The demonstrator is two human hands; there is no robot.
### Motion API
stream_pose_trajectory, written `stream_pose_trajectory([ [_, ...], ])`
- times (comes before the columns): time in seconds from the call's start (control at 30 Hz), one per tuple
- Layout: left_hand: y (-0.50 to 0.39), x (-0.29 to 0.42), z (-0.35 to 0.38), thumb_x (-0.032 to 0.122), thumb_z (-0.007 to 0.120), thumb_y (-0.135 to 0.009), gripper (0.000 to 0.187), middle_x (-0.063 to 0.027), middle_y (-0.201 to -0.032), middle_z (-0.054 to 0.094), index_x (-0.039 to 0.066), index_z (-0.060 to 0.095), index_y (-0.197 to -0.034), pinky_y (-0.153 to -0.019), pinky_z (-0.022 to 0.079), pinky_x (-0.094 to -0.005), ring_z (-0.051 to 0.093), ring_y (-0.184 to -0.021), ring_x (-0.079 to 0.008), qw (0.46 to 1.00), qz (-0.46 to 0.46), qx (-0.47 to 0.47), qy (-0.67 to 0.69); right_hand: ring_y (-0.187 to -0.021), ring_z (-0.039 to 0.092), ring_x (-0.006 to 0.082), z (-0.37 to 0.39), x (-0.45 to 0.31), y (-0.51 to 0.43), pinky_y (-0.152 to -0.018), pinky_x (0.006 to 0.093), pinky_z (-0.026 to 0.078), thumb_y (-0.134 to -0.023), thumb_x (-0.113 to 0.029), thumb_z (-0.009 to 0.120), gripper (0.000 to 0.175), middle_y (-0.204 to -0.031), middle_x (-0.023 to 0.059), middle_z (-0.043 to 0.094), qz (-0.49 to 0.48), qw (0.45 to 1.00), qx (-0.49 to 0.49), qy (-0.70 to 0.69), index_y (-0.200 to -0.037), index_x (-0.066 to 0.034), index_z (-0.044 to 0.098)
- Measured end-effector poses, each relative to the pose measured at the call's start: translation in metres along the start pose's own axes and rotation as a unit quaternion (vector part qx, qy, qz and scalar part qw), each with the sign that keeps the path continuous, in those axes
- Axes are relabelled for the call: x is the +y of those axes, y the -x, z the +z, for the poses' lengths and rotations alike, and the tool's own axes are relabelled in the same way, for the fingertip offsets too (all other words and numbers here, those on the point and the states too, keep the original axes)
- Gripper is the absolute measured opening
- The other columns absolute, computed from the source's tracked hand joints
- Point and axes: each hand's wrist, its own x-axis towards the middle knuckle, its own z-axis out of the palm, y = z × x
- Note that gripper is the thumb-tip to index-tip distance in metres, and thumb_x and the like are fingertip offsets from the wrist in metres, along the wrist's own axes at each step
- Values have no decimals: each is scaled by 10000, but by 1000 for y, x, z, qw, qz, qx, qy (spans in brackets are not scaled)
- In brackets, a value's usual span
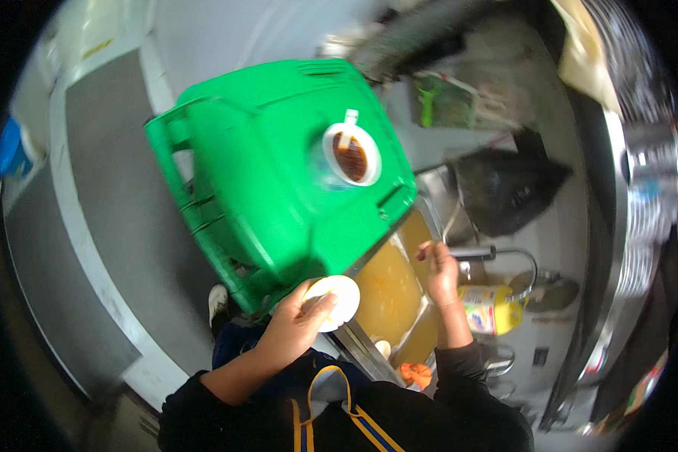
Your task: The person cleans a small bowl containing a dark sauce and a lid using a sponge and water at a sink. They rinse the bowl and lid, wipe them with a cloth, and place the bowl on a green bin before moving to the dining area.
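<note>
My left hand [302, 319] grips a small white dish [339, 299], thumb on its face, near the front edge of a green wheeled bin [260, 186]. A white tub [367, 141] holding dark reddish-brown liquid stands on the bin's lid, with a white handle or strip sticking up out of it. My right hand [440, 271] is raised over a sink basin of cloudy brownish water [390, 288], its fingers curled beside a metal faucet or spray handle [472, 252]; whether it touches the handle cannot be told.
A yellow detergent jug [503, 309] stands right of the sink, and an orange cloth or sponge [416, 374] lies at its near edge. Behind the sink is a black plastic bag [505, 189]. Stacked dishes [641, 243] fill a metal shelf at the right. Grey floor mats [118, 198] lie at the left.
</note>
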Motion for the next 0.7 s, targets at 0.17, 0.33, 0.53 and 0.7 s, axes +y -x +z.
stream_pose_trajectory([
  [0.17,-20,-22,58,224,525,-959,351,-136,-1044,634,-54,519,-1174,-800,523,-332,627,-956,-185,992,-108,-37,62,-1018,600,361,-57,131,73,-902,381,469,-781,26,544,338,-1038,181,646,115,978,-5,173,-1101,-61,609],
  [0.33,-63,-80,119,337,432,-980,449,-154,-1092,620,-38,478,-1223,-800,542,-391,640,-950,-271,970,-230,-21,76,-1173,508,366,-103,257,97,-995,375,412,-737,-5,556,538,-1245,203,551,265,946,124,140,-1271,-56,513],
  [0.53,-126,-154,174,412,354,-983,458,-167,-1087,599,29,491,-1193,-704,555,-460,619,-935,-303,962,-264,-64,25,-1278,421,355,-145,365,63,-1061,370,349,-786,-83,639,615,-1365,209,457,132,949,249,138,-1360,-57,417],
  [0.7,-148,-185,218,428,379,-974,453,-135,-1204,549,68,474,-1233,-773,543,-497,571,-1082,-295,958,-284,-35,-29,-1192,507,355,-158,394,42,-995,377,423,-822,-240,686,445,-1279,199,537,28,965,209,158,-1227,-95,570],
])
